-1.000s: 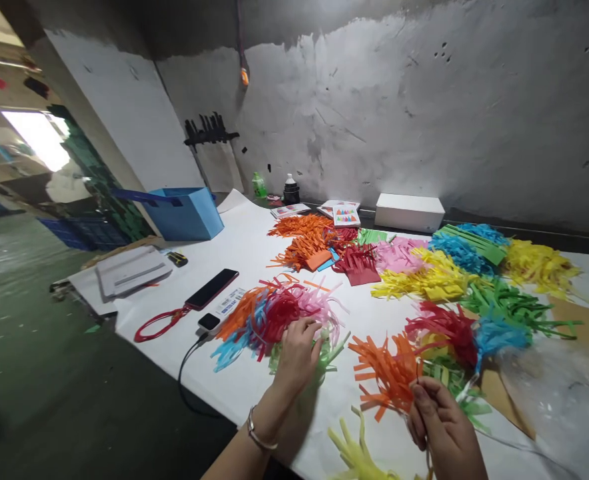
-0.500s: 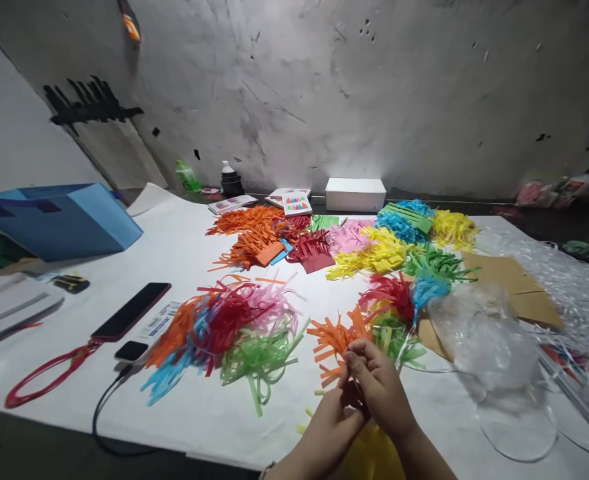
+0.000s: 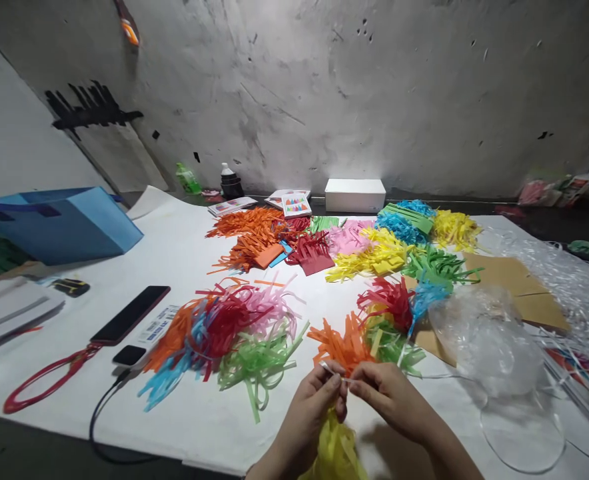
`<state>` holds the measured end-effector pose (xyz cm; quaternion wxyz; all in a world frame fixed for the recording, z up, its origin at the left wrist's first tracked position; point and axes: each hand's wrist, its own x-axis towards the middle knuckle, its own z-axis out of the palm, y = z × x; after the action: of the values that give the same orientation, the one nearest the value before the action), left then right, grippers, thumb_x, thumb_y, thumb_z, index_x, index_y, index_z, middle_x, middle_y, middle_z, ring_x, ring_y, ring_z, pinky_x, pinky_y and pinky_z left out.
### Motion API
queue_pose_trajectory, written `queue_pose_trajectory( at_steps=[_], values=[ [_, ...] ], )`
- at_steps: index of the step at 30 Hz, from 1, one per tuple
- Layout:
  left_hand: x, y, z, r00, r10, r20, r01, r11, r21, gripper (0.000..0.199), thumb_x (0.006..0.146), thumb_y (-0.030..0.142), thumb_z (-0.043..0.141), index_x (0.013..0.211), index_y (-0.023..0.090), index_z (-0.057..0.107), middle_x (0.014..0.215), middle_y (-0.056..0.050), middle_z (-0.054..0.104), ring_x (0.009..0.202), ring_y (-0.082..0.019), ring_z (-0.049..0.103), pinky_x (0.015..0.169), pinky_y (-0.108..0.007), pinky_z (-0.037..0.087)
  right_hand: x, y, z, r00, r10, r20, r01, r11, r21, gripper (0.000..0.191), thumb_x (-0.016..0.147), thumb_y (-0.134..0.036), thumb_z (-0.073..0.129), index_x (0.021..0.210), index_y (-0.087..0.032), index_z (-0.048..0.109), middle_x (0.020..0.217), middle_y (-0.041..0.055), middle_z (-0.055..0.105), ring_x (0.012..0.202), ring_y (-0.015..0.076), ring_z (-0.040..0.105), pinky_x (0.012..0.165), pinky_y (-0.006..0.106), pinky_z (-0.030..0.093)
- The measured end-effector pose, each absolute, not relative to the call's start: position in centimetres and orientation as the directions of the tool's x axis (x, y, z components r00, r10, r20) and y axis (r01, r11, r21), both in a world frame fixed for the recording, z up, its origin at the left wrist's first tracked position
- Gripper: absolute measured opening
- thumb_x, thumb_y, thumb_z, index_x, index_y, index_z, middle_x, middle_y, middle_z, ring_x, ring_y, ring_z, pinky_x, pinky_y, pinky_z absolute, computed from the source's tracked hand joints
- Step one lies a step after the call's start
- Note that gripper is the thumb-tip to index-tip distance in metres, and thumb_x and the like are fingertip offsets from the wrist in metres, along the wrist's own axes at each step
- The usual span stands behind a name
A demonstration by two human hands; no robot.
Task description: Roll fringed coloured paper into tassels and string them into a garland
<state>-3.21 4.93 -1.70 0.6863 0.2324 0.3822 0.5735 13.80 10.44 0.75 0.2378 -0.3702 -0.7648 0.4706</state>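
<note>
My left hand (image 3: 314,407) is closed on the top of a yellow paper tassel (image 3: 335,450), whose strips hang below it. A thin white string (image 3: 332,369) crosses over its thumb and index finger. Just to the right, my right hand (image 3: 392,397) pinches the other stretch of that string between thumb and fingertips. Beyond my hands lies an orange tassel (image 3: 342,343), with red (image 3: 387,301), light blue (image 3: 430,293) and green (image 3: 392,347) tassels close by. The yellow tassel's top is hidden inside my fingers.
Loose bunches of coloured strips (image 3: 229,320) lie on the left of the white-covered table (image 3: 194,427), near a phone (image 3: 132,315). More fringed paper (image 3: 319,250) fills the back. Crumpled clear plastic (image 3: 492,340), brown cardboard (image 3: 517,287) and a string pile (image 3: 569,300) occupy the right.
My hands have moved apart slightly, and the white string now shows between them. The yellow tassel has shifted left and hangs under my left hand. More of the orange tassel is visible.
</note>
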Motion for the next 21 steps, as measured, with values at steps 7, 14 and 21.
queue_pose_trajectory(
  at_steps=[7, 14, 21],
  values=[
    [-6.1, 5.9, -0.8, -0.087, 0.953, -0.290, -0.702, 0.148, 0.697, 0.038, 0.068, 0.037, 0.088, 0.081, 0.015, 0.060, 0.059, 0.007, 0.057, 0.042, -0.001, 0.040, 0.044, -0.015, 0.031, 18.7, 10.8, 0.4, -0.509, 0.859, 0.062, 0.372, 0.285, -0.884, 0.043, 0.096, -0.050, 0.050, 0.068, -0.021, 0.065, 0.061, 0.0005, 0.059, 0.060, 0.0183, 0.054, 0.059, 0.028, 0.037],
    [-6.4, 5.4, -1.0, -0.132, 0.959, -0.252, -0.620, 0.119, 0.775, 0.036, 0.071, 0.040, 0.086, 0.077, 0.014, 0.061, 0.060, 0.006, 0.057, 0.044, -0.002, 0.041, 0.046, -0.016, 0.031, 19.7, 10.9, -0.1, -0.547, 0.836, 0.054, 0.493, 0.373, -0.786, 0.027, 0.094, -0.043, 0.055, 0.095, -0.025, 0.076, 0.098, 0.0087, 0.073, 0.091, 0.0274, 0.067, 0.081, 0.038, 0.052],
    [-5.3, 4.4, -1.7, -0.125, 0.984, -0.126, -0.348, 0.075, 0.934, 0.035, 0.082, 0.048, 0.074, 0.082, 0.015, 0.061, 0.066, 0.002, 0.059, 0.053, -0.008, 0.047, 0.054, -0.021, 0.036, 12.5, 9.1, -0.9, -0.620, 0.744, 0.250, 0.458, 0.601, -0.655, 0.026, 0.099, -0.035, 0.047, 0.104, -0.023, 0.070, 0.093, 0.0086, 0.073, 0.088, 0.0266, 0.068, 0.077, 0.037, 0.051]
  ],
)
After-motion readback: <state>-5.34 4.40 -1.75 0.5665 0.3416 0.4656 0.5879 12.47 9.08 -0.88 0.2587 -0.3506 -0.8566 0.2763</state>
